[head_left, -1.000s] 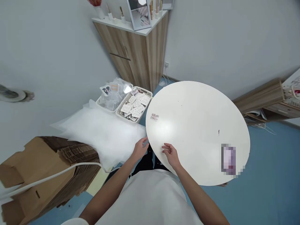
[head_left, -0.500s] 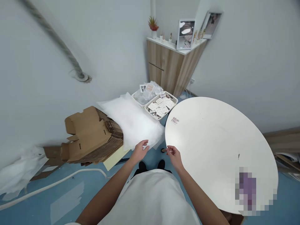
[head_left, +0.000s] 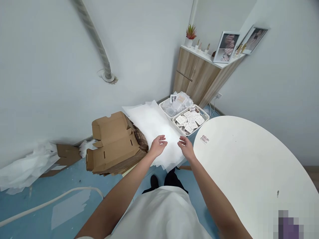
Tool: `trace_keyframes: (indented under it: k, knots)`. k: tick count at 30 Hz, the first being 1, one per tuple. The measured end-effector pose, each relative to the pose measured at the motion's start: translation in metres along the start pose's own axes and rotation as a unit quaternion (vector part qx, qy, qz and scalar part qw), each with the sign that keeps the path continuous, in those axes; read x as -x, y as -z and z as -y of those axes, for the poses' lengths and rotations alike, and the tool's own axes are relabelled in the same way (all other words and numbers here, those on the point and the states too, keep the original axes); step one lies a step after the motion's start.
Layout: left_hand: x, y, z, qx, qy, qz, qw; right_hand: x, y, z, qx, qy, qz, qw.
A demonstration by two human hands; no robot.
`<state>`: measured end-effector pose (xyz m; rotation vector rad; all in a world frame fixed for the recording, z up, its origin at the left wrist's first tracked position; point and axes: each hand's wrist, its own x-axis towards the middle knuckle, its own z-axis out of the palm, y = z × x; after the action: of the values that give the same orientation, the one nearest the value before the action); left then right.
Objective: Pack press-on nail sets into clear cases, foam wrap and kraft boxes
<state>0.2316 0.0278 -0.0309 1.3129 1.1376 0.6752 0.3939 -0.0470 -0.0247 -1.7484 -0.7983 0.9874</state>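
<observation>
My left hand [head_left: 159,146] hovers over a stack of thin white sheets [head_left: 152,122], fingers apart and nothing in them. Facing it, my right hand [head_left: 186,147] is also open and bare, near the right edge of the same stack and the rim of the round white table [head_left: 239,156]. A small card with rows of pinkish ovals [head_left: 204,139] lies on the table's left side. Just beyond the sheets, a white basket [head_left: 185,132] holds many small white cards. Behind it, another basket [head_left: 171,114] is filled with clear plastic packs.
Flattened brown cardboard boxes [head_left: 114,142] are piled left of the sheets. A wooden cabinet [head_left: 196,79] fills the corner, bearing a potted plant [head_left: 190,33] and picture frames [head_left: 226,46]. White wrapping [head_left: 30,162] and a pale hose [head_left: 62,194] lie on the blue floor at left.
The view has swung left and nearer the sheets and baskets. Both hands have come over the white sheets, the right one leaving the table's edge.
</observation>
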Motion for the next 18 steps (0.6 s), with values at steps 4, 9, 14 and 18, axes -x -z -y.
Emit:
trace_keyframes:
  k: [4, 9, 14, 18]
  knots:
    - [-0.049, -0.013, -0.018, 0.042, 0.017, -0.026, 0.999, -0.056, -0.003, 0.016, -0.020, 0.012, -0.007, 1.000]
    - [-0.124, -0.033, -0.039, 0.049, 0.027, -0.023, 0.998, -0.134, -0.001, 0.029, -0.053, 0.022, -0.010, 0.998]
    - [-0.197, -0.053, -0.045, -0.002, 0.020, -0.015, 1.000, -0.194, -0.005, 0.032, -0.032, 0.044, -0.010, 0.998]
    - [-0.233, -0.062, -0.042, -0.080, 0.025, 0.001, 0.996, -0.222, -0.015, 0.024, 0.008, 0.078, -0.016, 0.997]
